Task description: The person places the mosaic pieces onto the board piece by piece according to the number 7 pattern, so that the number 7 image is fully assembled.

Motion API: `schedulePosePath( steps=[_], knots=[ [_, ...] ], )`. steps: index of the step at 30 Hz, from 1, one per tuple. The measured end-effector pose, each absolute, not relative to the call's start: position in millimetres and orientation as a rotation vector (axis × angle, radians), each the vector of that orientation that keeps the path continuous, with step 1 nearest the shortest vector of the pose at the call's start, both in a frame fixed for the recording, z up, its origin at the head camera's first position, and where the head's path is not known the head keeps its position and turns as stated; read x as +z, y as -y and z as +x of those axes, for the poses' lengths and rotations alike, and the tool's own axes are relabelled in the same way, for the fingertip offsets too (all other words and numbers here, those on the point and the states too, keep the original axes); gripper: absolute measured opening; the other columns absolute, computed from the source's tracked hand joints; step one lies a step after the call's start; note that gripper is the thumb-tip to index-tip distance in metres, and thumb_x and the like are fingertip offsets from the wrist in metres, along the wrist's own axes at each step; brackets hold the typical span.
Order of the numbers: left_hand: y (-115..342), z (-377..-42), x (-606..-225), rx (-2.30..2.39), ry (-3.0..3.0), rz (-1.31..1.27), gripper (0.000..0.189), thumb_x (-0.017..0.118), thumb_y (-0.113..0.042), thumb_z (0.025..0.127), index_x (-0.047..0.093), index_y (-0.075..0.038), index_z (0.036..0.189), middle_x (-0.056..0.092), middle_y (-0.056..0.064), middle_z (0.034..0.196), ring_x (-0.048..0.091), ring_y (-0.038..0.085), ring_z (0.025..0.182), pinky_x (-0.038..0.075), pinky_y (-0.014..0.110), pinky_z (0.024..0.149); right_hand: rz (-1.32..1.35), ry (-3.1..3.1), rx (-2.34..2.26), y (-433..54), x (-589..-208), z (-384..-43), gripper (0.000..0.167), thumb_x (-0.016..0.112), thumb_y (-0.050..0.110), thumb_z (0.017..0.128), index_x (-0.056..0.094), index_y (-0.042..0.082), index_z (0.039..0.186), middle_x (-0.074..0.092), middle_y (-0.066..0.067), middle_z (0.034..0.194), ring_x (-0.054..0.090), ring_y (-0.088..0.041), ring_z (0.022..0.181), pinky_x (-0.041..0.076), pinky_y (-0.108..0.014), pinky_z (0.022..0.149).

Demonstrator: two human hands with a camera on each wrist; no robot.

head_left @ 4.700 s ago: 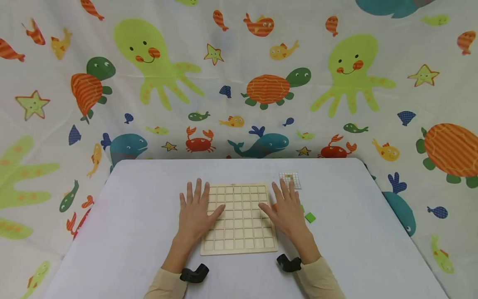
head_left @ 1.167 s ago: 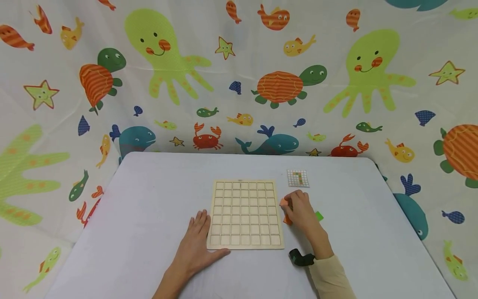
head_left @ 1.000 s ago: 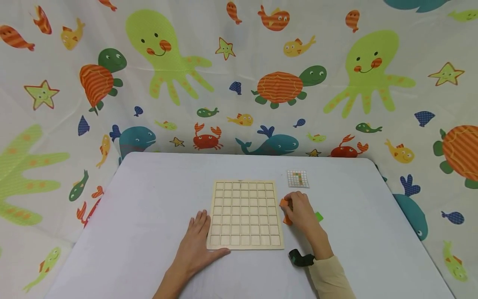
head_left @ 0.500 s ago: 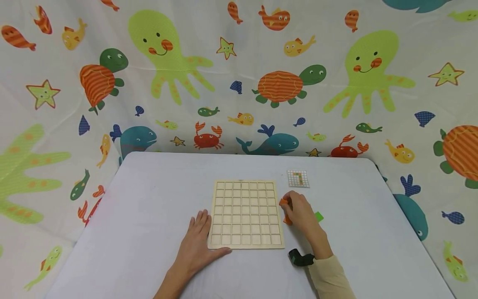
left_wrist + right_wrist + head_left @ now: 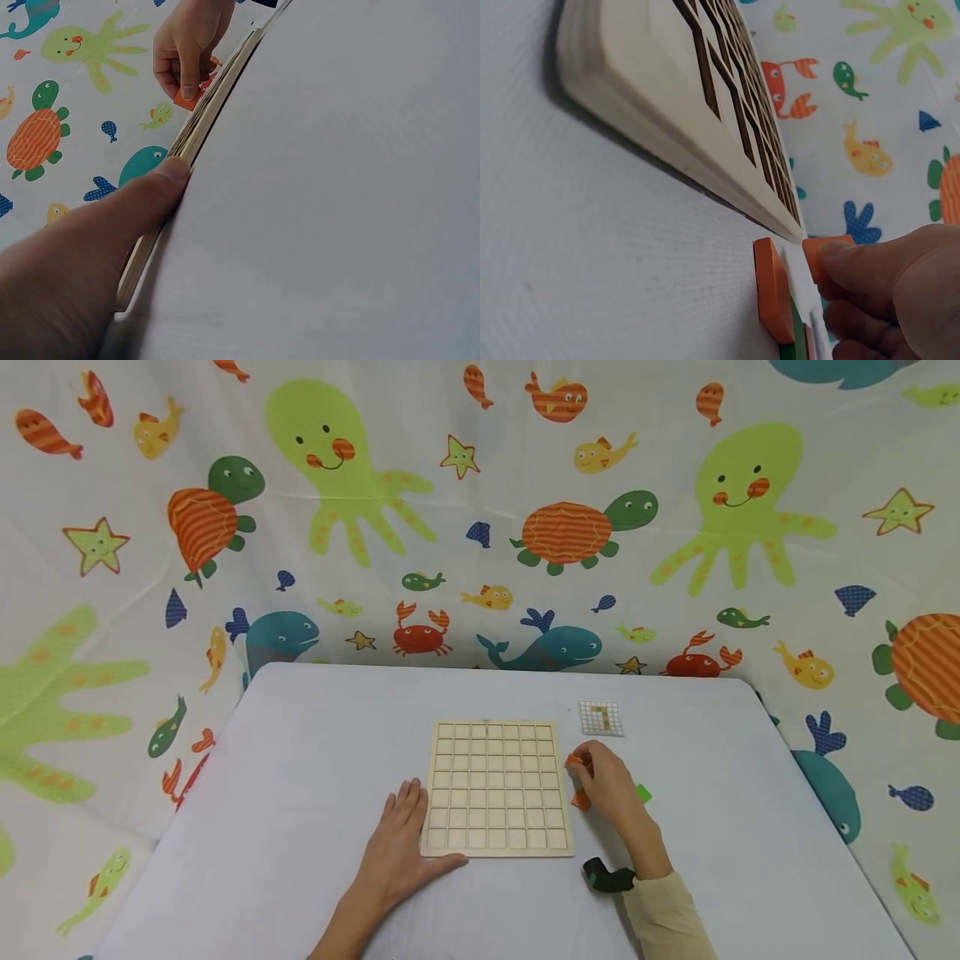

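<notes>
A wooden grid board (image 5: 497,789) of square cells lies flat on the white table. My left hand (image 5: 396,852) rests at its near left corner, fingers straight along the left side and thumb along the front edge; in the left wrist view the thumb (image 5: 142,199) touches that edge. Just right of the board, my right hand (image 5: 611,783) pinches an orange square tile (image 5: 816,259) between thumb and fingers. A second orange tile (image 5: 772,291) stands on the table below that hand, with a green tile (image 5: 799,330) behind it. The right hand partly covers the tiles in the head view.
A small card (image 5: 601,718) printed with a grid and a coloured pattern lies beyond the right hand. A bright green tile (image 5: 643,793) shows right of that hand. Behind the table hangs a curtain (image 5: 480,485) with sea animals.
Earlier both hands lay spread at the board's sides. The left has since come down to the near left corner; the right has gone to the tiles and pinches an orange one. Little moves in the last second.
</notes>
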State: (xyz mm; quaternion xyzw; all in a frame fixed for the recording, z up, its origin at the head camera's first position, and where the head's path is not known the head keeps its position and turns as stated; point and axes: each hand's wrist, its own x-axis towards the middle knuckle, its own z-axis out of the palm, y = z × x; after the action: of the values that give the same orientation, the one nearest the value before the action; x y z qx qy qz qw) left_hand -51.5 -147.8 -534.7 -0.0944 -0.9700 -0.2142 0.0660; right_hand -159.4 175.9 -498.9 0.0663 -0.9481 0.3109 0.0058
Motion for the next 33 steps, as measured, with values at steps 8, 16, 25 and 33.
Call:
schedulePosePath(
  steps=[8, 16, 25, 33],
  knots=[
    [147.7, -50.2, -534.5, -0.656, 2.924, -0.287, 0.119, 0.074, -0.075, 0.069, 0.043, 0.008, 0.147, 0.035, 0.024, 0.159, 0.029, 0.036, 0.152, 0.023, 0.049, 0.126, 0.217, 2.964, 1.013, -169.5, -496.6, -160.1, 0.023, 0.068, 0.017, 0.096, 0.061, 0.003, 0.112, 0.066, -0.011, 0.104, 0.058, -0.020, 0.087, 0.055, -0.034, 0.077],
    [147.3, -49.2, -534.7, -0.679, 2.920, -0.287, 0.119, 0.076, -0.072, 0.068, 0.041, 0.009, 0.148, 0.035, 0.024, 0.159, 0.029, 0.036, 0.152, 0.023, 0.049, 0.126, 0.248, 2.957, 1.033, -162.7, -492.2, -163.4, 0.022, 0.067, 0.017, 0.097, 0.061, 0.003, 0.112, 0.065, -0.010, 0.103, 0.057, -0.019, 0.087, 0.054, -0.032, 0.076],
    [146.6, -49.0, -534.3, -0.672, 2.907, -0.289, 0.116, 0.076, -0.071, 0.070, 0.042, 0.009, 0.147, 0.037, 0.024, 0.158, 0.030, 0.037, 0.151, 0.025, 0.051, 0.125, 0.302, 2.915, 1.056, -154.7, -493.8, -167.8, 0.022, 0.067, 0.016, 0.097, 0.060, 0.001, 0.111, 0.065, -0.011, 0.101, 0.058, -0.019, 0.086, 0.055, -0.031, 0.076],
    [145.9, -49.1, -534.8, -0.674, 2.911, -0.289, 0.115, 0.076, -0.071, 0.070, 0.042, 0.008, 0.147, 0.037, 0.025, 0.158, 0.030, 0.037, 0.151, 0.025, 0.051, 0.125, 0.354, 2.911, 1.113, -144.0, -489.5, -170.0, 0.022, 0.065, 0.018, 0.099, 0.059, 0.002, 0.112, 0.065, -0.011, 0.102, 0.059, -0.019, 0.087, 0.055, -0.033, 0.077]
  ],
)
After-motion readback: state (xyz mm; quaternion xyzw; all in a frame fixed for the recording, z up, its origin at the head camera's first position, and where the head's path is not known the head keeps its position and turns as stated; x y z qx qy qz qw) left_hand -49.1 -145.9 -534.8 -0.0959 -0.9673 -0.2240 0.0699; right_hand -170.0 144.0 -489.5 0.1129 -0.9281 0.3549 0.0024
